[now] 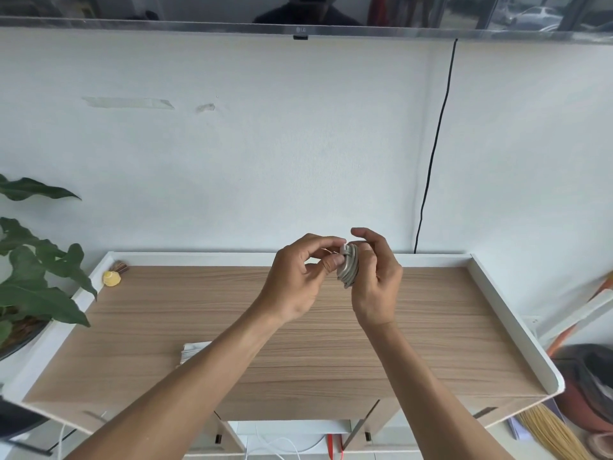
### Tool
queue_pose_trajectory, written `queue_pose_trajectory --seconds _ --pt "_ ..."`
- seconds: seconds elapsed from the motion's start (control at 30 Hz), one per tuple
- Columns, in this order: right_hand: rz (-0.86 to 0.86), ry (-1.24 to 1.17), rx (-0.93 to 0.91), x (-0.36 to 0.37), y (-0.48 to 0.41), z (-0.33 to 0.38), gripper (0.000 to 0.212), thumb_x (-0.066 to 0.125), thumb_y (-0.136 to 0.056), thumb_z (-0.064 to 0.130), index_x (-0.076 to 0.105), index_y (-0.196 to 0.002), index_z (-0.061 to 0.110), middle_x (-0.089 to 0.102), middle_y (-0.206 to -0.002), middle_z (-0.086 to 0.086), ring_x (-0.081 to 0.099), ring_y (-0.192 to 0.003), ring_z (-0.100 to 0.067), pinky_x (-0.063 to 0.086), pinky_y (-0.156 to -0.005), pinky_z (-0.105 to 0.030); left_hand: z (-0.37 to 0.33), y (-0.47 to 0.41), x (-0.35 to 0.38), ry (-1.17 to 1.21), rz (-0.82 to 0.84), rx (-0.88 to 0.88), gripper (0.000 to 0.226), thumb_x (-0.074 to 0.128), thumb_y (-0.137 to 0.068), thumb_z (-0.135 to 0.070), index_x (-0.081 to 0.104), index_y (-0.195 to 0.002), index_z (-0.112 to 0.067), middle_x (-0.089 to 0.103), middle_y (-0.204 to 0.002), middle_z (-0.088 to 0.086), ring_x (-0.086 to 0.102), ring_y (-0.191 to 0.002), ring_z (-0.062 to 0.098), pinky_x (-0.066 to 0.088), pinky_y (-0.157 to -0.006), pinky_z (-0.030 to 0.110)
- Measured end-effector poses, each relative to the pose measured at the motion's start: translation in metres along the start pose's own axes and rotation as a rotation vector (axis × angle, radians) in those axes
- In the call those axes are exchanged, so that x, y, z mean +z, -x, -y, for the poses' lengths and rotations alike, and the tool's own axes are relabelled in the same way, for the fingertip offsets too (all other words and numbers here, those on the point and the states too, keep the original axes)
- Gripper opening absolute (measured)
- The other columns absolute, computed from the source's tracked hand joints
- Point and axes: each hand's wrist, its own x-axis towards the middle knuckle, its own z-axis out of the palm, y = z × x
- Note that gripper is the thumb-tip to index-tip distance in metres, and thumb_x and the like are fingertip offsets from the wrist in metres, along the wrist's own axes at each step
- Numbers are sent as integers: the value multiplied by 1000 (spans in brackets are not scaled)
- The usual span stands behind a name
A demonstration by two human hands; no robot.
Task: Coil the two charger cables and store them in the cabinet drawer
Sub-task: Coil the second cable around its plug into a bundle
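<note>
A coiled white charger cable [349,265] is held up above the wooden cabinet top [298,343], near its back edge. My right hand [376,280] grips the coil from the right side. My left hand [298,277] pinches the cable's end against the coil's left face with thumb and fingers. A second white cable [194,351] lies bundled on the cabinet top at the front left, partly hidden by my left forearm. Below the top, an open drawer [292,436] shows a white interior with thin white wires and a red strip inside.
The cabinet top has a raised white rim [517,323]. A small yellow object [111,278] sits at its back left corner. A leafy plant [36,277] stands at the left. A black cord [434,154] hangs down the wall. A broom [550,433] and clutter lie at the right.
</note>
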Motion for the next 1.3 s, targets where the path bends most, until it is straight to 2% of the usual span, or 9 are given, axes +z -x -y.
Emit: queue_pose_trajectory --seconds 0.13,0.23,0.47,0.6,0.73,0.83,0.97,1.07,1.3 --pt "44 88 -77 -4 1 -4 31 37 -90 26 62 -105 13 54 -57 0 44 -48 -13 38 -46 -32 4 3 2 -75 -14 50 18 66 -91 -11 70 -109 -10 69 -102 -1 67 -94 10 58 -81 28" --pt "54 112 -119 -5 3 -2 31 37 -90 24 63 -103 11 56 -58 -2 44 -46 -7 36 -45 -23 4 7 3 -102 -20 107 18 63 -93 -9 68 -110 -6 68 -102 2 67 -94 13 57 -83 27" --pt "91 164 -156 -2 1 0 35 36 -90 25 66 -100 10 61 -64 7 51 -51 -9 38 -50 -20 6 14 9 -188 -126 281 18 55 -97 -10 64 -112 -5 65 -101 3 64 -95 15 53 -85 31" --pt "139 189 -181 -6 -1 3 35 36 -91 25 67 -100 10 61 -64 5 51 -52 -9 36 -50 -15 7 16 10 -88 -136 226 18 57 -96 -9 64 -111 -4 66 -103 3 65 -98 14 52 -87 24" --pt "162 197 -140 -10 1 4 28 40 -93 10 66 -101 6 59 -57 0 49 -46 -5 33 -48 -9 11 15 8 -22 -67 126 19 60 -95 -10 66 -112 -5 67 -105 2 66 -102 14 53 -87 22" --pt "165 201 -137 -11 2 5 27 41 -92 6 66 -101 5 59 -56 -1 49 -45 -4 33 -48 -7 11 17 8 -30 -76 129 19 60 -95 -11 66 -111 -6 67 -105 1 66 -101 14 54 -86 23" --pt "178 222 -158 -11 2 3 30 39 -92 18 67 -100 10 60 -57 -2 48 -46 -7 32 -46 -10 14 19 9 -31 -96 146 17 58 -96 -11 66 -110 -6 68 -104 0 67 -100 16 55 -87 28" --pt "219 237 -177 -12 1 0 34 37 -90 27 67 -97 15 62 -60 -1 50 -48 -12 37 -45 -22 16 19 7 11 -99 87 14 55 -97 -6 67 -103 -9 69 -97 -1 68 -93 11 53 -81 21" --pt "211 282 -162 -11 -3 0 37 36 -89 27 69 -80 13 56 -53 13 50 -48 -8 33 -48 -15 18 21 6 94 -75 22 16 60 -95 -12 68 -109 -10 72 -105 2 70 -100 12 54 -85 23"
